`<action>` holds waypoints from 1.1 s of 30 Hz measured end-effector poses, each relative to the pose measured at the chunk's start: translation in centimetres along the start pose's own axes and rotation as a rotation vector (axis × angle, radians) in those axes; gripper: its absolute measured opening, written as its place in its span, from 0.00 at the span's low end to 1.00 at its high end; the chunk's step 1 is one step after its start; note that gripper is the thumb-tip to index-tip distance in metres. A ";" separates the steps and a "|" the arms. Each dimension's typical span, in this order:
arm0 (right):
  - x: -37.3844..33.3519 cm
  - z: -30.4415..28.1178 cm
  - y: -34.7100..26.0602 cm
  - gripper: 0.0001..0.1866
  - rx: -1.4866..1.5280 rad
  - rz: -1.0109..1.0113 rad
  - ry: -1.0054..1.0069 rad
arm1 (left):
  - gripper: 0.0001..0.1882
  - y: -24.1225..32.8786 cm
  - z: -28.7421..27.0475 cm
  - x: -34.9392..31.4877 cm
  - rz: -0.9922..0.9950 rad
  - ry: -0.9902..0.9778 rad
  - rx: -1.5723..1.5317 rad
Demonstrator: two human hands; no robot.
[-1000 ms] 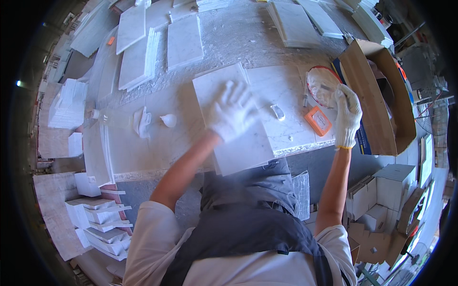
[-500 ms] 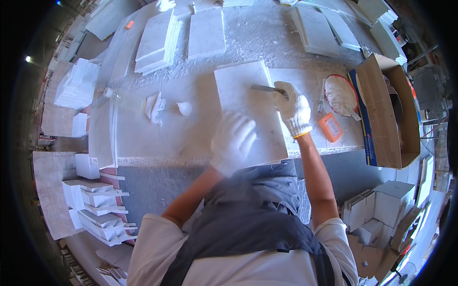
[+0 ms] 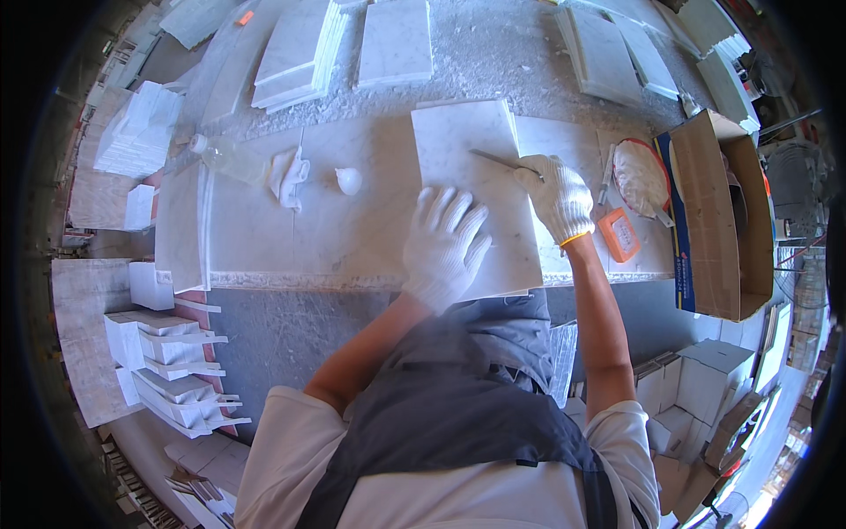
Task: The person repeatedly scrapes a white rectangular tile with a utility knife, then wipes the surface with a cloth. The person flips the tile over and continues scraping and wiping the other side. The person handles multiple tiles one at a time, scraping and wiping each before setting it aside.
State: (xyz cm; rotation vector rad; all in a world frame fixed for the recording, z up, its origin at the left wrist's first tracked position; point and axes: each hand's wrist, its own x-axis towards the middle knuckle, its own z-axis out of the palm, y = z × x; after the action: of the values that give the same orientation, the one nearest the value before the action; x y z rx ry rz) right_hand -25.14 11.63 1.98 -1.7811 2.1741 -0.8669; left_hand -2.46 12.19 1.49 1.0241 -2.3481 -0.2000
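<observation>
A white, grey-veined stone tile [image 3: 458,137] lies in front of me on at least one other tile, its near end at the table's front edge. My left hand [image 3: 447,247], in a white knit glove, rests on its near left part with fingers spread. My right hand [image 3: 557,196], gloved the same way with a yellow cuff edge, is wrapped round a thin flat-bladed scraper [image 3: 495,159]. The blade points left over the tile, seen nearly edge-on; whether it touches the surface I cannot tell. The scraper's handle is hidden in the fist.
Left of the tile are a small white rounded lump [image 3: 349,181], a crumpled white cloth [image 3: 287,179] and a clear bottle [image 3: 233,160]. On the right sit an orange box [image 3: 619,235], a red-rimmed white pad [image 3: 641,176] and an open cardboard box [image 3: 709,229]. Stacked tiles [image 3: 295,48] lie farther back.
My left hand, blurred before, now lies flat with fingers spread on the tile. My right hand has turned the scraper so its blade shows thinner. The whole view has shifted slightly.
</observation>
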 end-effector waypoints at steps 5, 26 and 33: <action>0.4 0.4 -0.3 0.16 -0.035 0.000 0.006 | 0.22 -0.3 0.1 0.0 0.011 -0.013 -0.024; 5.4 1.8 -2.6 0.20 0.076 -0.053 -0.212 | 0.21 -0.3 0.5 0.0 0.011 0.022 -0.022; 6.6 3.9 -1.8 0.21 -0.009 0.043 -0.271 | 0.22 -0.4 0.4 0.1 0.015 0.002 -0.040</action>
State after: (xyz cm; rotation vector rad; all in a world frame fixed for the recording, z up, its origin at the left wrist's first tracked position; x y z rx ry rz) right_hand -23.42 3.97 1.19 -1.7345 2.0366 -0.5689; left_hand -2.47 11.79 1.07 0.9868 -2.3396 -0.2390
